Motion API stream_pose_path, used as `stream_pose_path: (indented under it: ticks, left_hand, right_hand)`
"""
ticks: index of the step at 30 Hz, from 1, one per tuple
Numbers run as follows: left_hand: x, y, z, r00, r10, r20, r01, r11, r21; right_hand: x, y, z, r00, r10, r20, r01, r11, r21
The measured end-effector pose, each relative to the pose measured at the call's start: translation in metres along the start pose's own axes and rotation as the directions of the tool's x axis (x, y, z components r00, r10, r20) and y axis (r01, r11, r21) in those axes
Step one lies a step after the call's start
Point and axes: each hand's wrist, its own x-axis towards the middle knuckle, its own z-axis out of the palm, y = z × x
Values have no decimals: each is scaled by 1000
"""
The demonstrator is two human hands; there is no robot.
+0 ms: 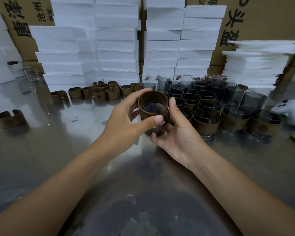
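Note:
A dark glass cup [156, 129] is held above the steel table [58, 150] at the centre of the view, its base turned toward me. A brown leather-like sleeve [152, 99] sits partly over that base end. My left hand [126, 123] pinches the sleeve, thumb on the near rim and fingers round its left side. My right hand [175, 135] cups the glass from below and from the right, with the thumb pointing up beside the sleeve.
Loose brown sleeves [107, 91] line the back of the table; one more [10, 118] lies at far left. Grey glasses [211, 97], several wearing sleeves, crowd the right. Stacked white foam boxes [116, 43], cardboard cartons and a white controller [291, 111] ring the area.

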Motion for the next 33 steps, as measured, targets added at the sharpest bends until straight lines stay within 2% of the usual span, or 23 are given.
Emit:
stream_pose_path:
  ticks: [10,18,23,27,29,33]
  left_hand:
    - [1,-3,2,998,30,56,-32,999,35]
    - [1,-3,3,998,-22,53,23,1000,-19]
    - [2,-10,5,988,-152,16,153,980,-127]
    - [3,-12,7,937,-321,138,345,908,-237]
    - [3,-13,5,919,-343,194,387,881,-274]
    - [4,-14,0,925,-311,217,366,880,-303]
  right_hand:
    - [-4,-2,5,1000,3,17,-3,1000,7]
    - [-4,-1,3,999,-19,26,19,1000,-9]
    - [-3,-1,3,1000,-18,9,17,1000,19]
    - [-4,-2,4,999,-47,12,47,999,7]
    - [-5,-3,4,998,-65,16,64,998,7]
    - [-5,-3,3,995,-92,44,91,996,22]
